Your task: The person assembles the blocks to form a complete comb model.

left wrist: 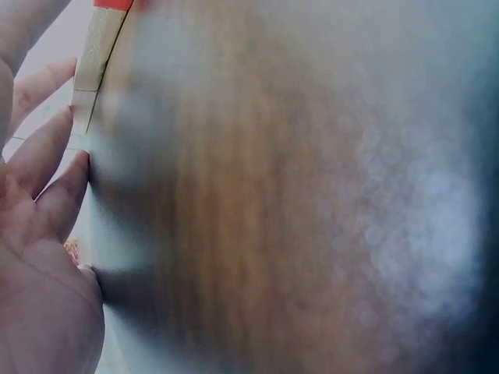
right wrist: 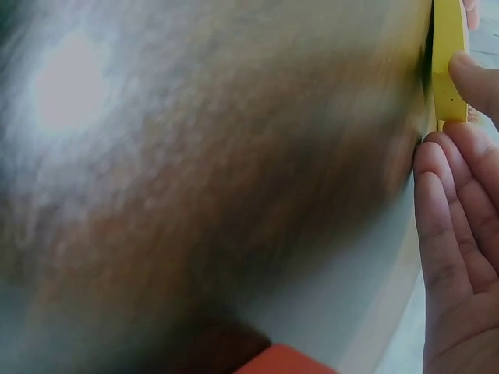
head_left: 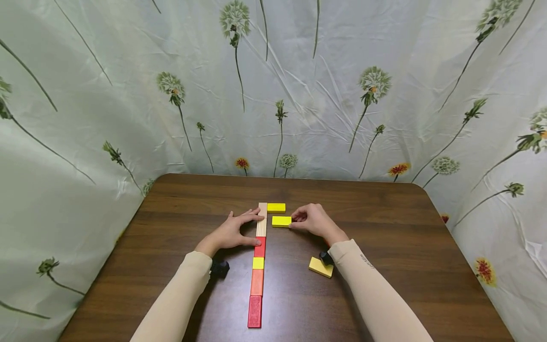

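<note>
A straight row of flat blocks runs toward me: pale wood blocks (head_left: pixel 262 225) at the far end, then a red block (head_left: pixel 260 250), a small yellow block (head_left: pixel 258 263), an orange block (head_left: pixel 257 282) and a darker red block (head_left: pixel 254 312). My left hand (head_left: pixel 231 232) rests on the row with fingers spread, fingertips at the pale wood, thumb on the nearer red block. My right hand (head_left: pixel 314 222) pinches the right end of a yellow block (head_left: pixel 281 222), which lies just right of the row. Beyond it, another yellow block (head_left: pixel 276 207) touches the pale wood at its side.
A loose yellow block (head_left: pixel 320 267) lies under my right wrist, partly covered by the wrist camera (head_left: pixel 326 258). Brown wooden table (head_left: pixel 406 266) surrounds the row; a flowered curtain (head_left: pixel 316 95) hangs behind it. A red-orange thing (right wrist: pixel 288 361) shows low in the right wrist view, kind unclear.
</note>
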Motion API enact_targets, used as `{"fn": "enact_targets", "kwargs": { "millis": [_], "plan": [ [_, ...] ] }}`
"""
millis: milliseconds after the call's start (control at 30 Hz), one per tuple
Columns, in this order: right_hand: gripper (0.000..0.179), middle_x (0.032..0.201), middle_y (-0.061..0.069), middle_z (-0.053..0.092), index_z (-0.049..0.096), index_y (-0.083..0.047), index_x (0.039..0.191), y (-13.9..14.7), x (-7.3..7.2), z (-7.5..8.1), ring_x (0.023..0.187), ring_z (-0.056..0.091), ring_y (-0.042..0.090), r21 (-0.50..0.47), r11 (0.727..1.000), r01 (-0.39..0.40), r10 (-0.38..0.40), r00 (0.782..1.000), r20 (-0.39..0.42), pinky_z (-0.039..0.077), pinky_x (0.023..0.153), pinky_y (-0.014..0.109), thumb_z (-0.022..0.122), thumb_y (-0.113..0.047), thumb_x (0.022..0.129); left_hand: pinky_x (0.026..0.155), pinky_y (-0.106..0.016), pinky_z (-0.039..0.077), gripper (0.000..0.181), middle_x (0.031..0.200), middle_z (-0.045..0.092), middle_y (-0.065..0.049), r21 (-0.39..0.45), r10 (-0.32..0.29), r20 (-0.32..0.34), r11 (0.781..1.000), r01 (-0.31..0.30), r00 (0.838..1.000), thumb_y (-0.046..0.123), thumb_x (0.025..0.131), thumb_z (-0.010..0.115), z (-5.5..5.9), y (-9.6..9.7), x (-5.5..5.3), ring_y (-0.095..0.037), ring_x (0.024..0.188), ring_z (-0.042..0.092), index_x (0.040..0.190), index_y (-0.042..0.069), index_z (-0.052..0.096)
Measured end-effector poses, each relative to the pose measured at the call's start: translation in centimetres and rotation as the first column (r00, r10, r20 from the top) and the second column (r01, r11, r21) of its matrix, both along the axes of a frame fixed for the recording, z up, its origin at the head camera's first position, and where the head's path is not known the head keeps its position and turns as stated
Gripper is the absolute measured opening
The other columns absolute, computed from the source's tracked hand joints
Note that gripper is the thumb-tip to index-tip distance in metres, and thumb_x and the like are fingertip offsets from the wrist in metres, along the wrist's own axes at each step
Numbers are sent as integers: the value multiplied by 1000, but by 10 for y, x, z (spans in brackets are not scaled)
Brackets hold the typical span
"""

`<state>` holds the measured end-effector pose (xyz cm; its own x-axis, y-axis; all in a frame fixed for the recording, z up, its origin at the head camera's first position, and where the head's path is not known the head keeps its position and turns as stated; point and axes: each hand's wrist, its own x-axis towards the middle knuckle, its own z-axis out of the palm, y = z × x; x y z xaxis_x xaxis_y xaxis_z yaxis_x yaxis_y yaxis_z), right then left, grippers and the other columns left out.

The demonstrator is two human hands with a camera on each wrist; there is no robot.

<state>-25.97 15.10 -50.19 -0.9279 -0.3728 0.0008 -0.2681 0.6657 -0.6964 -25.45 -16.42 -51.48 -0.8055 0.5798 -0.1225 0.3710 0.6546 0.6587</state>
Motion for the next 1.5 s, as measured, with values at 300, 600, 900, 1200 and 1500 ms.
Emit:
{"fn": "enact_targets", "kwargs": {
  "millis": [300,600,900,1200,1500],
  "plan": [
    [22,91,1,80,83,-7,103,-8,0,3,80,68,8,17,1000,3,-3,1000,0,61,78,26,90,-22,89,129,-78,-2,79,177,32,2,-5,0,-3,1000,0,1000,50,87,88,1,0,-1,-31,167,25,156,29,56],
    [22,92,-1,79,83,-10,105,-16,5,-4,81,66,7,50,998,42,-44,998,49,61,79,26,91,-24,89,129,-77,-2,80,177,32,4,-1,-3,15,1000,3,1000,53,87,87,-7,0,3,-30,167,24,157,30,56],
    [24,91,-2,78,83,-11,106,-22,3,-1,81,64,8,89,995,52,-54,999,11,61,81,27,90,-27,89,129,-78,-2,78,177,33,3,8,-3,-10,1000,3,1000,52,87,87,-7,0,1,-31,167,25,156,29,57],
    [23,91,-2,77,83,-11,105,-24,3,1,82,65,8,80,995,59,-59,998,4,61,82,29,91,-26,89,128,-79,-2,79,177,33,1,9,-1,-6,1000,1,1000,51,87,88,-2,-1,1,-33,167,25,156,29,57],
    [27,93,-1,78,82,-10,108,-22,2,2,84,65,8,73,996,48,-50,999,21,61,83,28,91,-26,88,129,-78,-2,80,177,33,2,0,2,-9,1000,-2,1000,52,86,88,-1,-1,1,-32,167,25,156,30,57]
  ]
}}
